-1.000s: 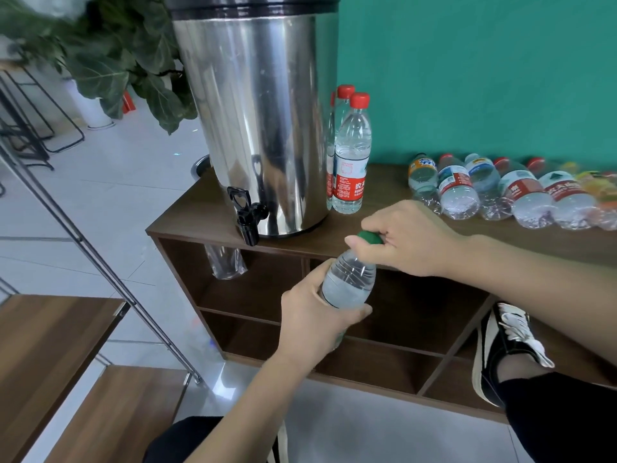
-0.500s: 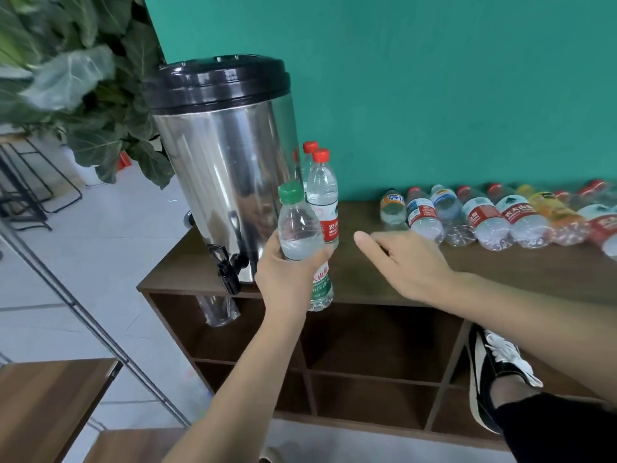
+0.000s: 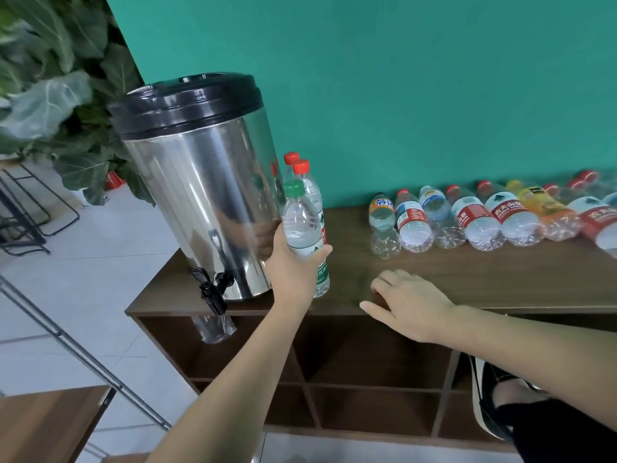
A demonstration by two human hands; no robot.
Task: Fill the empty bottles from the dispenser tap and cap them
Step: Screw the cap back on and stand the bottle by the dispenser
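The left hand (image 3: 289, 262) grips a green-capped bottle (image 3: 302, 228) around its middle and holds it upright, just right of the steel dispenser (image 3: 200, 192) and in front of two red-capped bottles (image 3: 300, 168) that stand there. The right hand (image 3: 409, 304) rests on the near edge of the wooden shelf top (image 3: 484, 282) with relaxed fingers, holding nothing. A row of bottles (image 3: 484, 218) lies on its side along the far right part of the top, near the green wall.

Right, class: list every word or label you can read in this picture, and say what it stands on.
"农夫山": white characters on the clear plastic bottle with a red label, lying in the row.
Green label on the green-capped clear plastic bottle in the left hand: too blurred.
Labels on the other lying bottles: too blurred.
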